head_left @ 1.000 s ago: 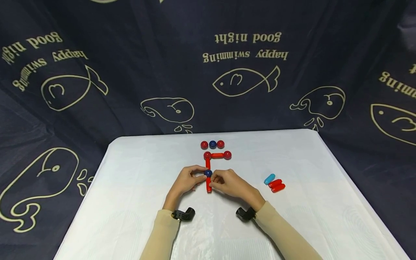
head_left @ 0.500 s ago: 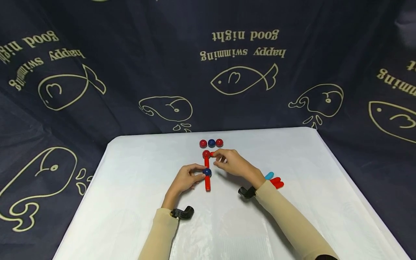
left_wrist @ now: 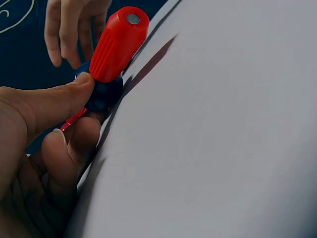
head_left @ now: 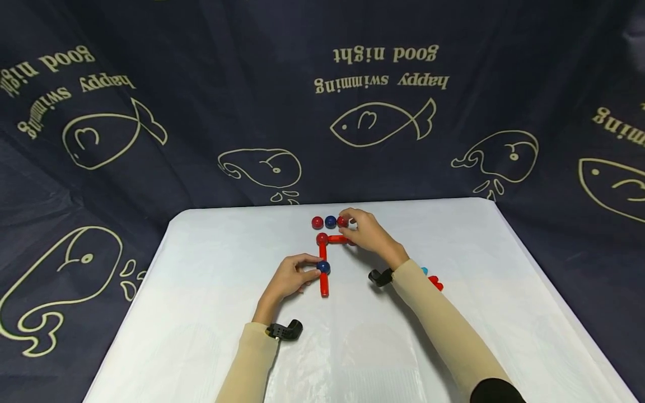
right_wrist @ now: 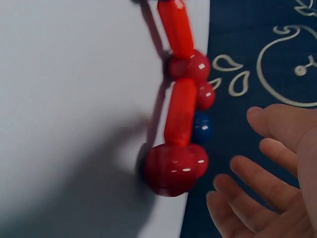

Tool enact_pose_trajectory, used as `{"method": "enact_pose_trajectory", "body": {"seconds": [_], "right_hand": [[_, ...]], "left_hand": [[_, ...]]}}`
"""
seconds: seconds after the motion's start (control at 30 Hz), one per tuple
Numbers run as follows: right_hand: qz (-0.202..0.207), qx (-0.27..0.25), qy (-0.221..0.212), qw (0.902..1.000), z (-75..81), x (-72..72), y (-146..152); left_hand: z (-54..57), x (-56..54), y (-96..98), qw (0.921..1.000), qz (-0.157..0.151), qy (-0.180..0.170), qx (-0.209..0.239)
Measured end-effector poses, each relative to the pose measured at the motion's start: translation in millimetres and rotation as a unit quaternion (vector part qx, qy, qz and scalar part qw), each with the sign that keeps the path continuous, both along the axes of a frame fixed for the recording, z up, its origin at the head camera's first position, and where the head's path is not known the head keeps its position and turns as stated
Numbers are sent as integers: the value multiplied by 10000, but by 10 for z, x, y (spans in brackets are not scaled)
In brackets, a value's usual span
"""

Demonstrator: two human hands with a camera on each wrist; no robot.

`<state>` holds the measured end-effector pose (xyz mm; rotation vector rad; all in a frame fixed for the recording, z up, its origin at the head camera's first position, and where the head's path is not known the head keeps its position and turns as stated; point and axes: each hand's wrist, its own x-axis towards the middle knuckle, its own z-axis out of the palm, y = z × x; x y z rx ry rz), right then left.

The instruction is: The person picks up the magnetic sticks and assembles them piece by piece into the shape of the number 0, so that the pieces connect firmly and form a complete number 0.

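Observation:
In the head view my left hand (head_left: 289,277) pinches a dark blue ball (head_left: 323,267) between thumb and fingers. A red magnetic rod (head_left: 325,286) joins it toward me; the left wrist view shows its grey end disc (left_wrist: 133,19). Another red rod (head_left: 323,251) runs from the blue ball to a red ball (head_left: 322,239). From there a sideways red rod (head_left: 336,239) leads to a second red ball (right_wrist: 168,168). My right hand (head_left: 372,232), thumb and index finger parted, is around the right-hand red ball (head_left: 342,222) of the back row; the right wrist view shows its fingers spread apart from the balls.
A loose red ball (head_left: 317,223) and a blue ball (head_left: 330,222) complete the row along the back of the white table (head_left: 211,268). Partly behind the right sleeve lie red rods (head_left: 435,282) and a light blue rod (head_left: 425,271). A dark printed cloth (head_left: 282,112) hangs behind.
My right hand has left the lower red rod, passed over the sideways rod and its end ball, and reached the back row. The left hand stays at the blue ball.

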<state>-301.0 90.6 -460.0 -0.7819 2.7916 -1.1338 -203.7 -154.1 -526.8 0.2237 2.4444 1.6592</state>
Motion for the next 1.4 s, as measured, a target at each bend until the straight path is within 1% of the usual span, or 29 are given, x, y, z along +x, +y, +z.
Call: {"method": "enact_pose_trajectory", "body": {"seconds": [0.13,0.23,0.43,0.63,0.9,1.1,1.4], "right_hand": [[-405,-131,-17,9991,-122,-129,7],[-690,-270,-116,9972,-224,-198,39],[-942,-371,-294,9944,-349,-266,52],[-1126,-346,-340,9925,-392,-279,16],[-1337,-269,-338,9901,-455,-284,-32],[-1357,-332,-368,9895,-462,-267,-53],[-1395,-510,-323,9884,-457,-240,-63]], "left_hand": [[6,-6,11,10000,-24,22,-12],[9,-5,35,10000,-45,41,-8],[21,-6,63,9999,-37,100,-80],[43,-9,69,9998,-63,167,-99],[22,-6,60,9998,-118,152,-68],[2,-2,44,9998,-122,178,-53],[-13,9,-2,9999,-33,103,-81]]}}
